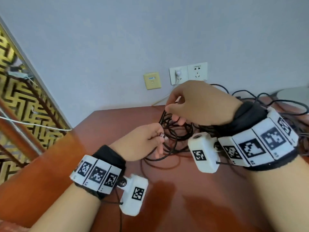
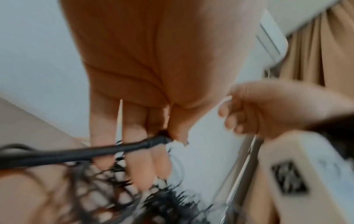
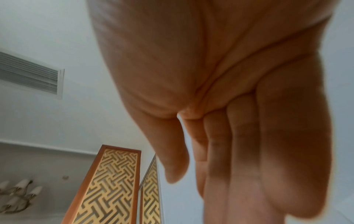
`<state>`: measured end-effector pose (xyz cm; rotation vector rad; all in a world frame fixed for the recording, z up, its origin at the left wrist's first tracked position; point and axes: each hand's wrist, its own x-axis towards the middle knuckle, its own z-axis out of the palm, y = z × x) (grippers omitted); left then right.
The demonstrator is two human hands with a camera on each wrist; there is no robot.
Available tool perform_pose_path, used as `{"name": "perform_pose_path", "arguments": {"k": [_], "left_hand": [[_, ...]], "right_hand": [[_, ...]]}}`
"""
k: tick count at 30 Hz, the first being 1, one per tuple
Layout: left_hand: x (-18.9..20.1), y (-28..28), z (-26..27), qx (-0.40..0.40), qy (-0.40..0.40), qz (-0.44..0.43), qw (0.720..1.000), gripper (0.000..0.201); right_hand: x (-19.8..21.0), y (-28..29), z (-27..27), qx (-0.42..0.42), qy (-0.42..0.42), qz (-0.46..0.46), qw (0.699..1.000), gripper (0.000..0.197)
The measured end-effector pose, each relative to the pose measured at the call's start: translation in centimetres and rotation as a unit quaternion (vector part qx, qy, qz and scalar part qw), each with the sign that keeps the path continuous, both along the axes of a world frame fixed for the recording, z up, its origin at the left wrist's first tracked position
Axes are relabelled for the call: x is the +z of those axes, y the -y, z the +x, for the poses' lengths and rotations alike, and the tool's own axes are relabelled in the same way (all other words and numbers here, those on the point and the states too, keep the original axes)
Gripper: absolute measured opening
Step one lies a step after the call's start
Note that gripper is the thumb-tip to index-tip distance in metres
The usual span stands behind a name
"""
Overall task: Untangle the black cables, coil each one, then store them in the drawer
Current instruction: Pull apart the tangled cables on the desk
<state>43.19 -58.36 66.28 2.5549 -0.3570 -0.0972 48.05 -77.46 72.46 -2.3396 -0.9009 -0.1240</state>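
Black cables [image 1: 173, 131] mid-frame on bench [image 1: 167, 190]: limp, light, snag-prone. Left hand [image 1: 140, 146] pinches plug end; right hand [image 1: 199, 104] pinches loops. Best held near plug.

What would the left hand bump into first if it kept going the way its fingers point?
Probably the black cables: the left hand already pinches a plug end, and the loops hang right ahead of its fingertips. The right hand is just beyond and above; depth is unclear.

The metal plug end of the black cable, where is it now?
In the head view, the plug sits pinched in the left hand, just left of the coil and below the right hand.
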Motion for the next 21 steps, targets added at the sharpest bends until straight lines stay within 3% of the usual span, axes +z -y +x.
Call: {"name": "perform_pose_path", "arguments": {"k": [3,6,8,10,14,19,21], "left_hand": [[3.0,2.3,2.0,-0.011,0.085,-0.2,0.976,0.012],[5.0,3.9,4.3,0.033,0.092,-0.392,0.915,0.017],[5.7,4.3,5.5,0.051,0.083,-0.459,0.883,0.018],[5.9,4.3,6.3,0.054,0.068,-0.487,0.869,0.02],[5.8,4.1,7.4,0.024,0.053,-0.466,0.883,0.021],[6.2,3.8,7.4,-0.019,0.049,-0.477,0.877,0.023],[6.5,3.3,7.1,-0.037,0.028,-0.493,0.869,0.023]], "right_hand": [[0.3,1.8,1.5,-0.009,0.029,0.053,0.998,0.006],[-0.2,3.1,3.3,-0.026,0.021,0.061,0.998,0.012],[-0.5,3.7,4.4,-0.036,0.007,0.056,0.998,0.017],[-0.8,4.0,5.3,-0.038,-0.004,0.037,0.999,0.02],[-1.6,2.3,6.4,-0.012,-0.013,0.015,1.0,0.022],[-4.3,-1.9,6.3,0.124,-0.094,0.019,0.988,0.03],[-5.5,-3.4,5.7,0.166,-0.099,0.041,0.98,0.015]]}}
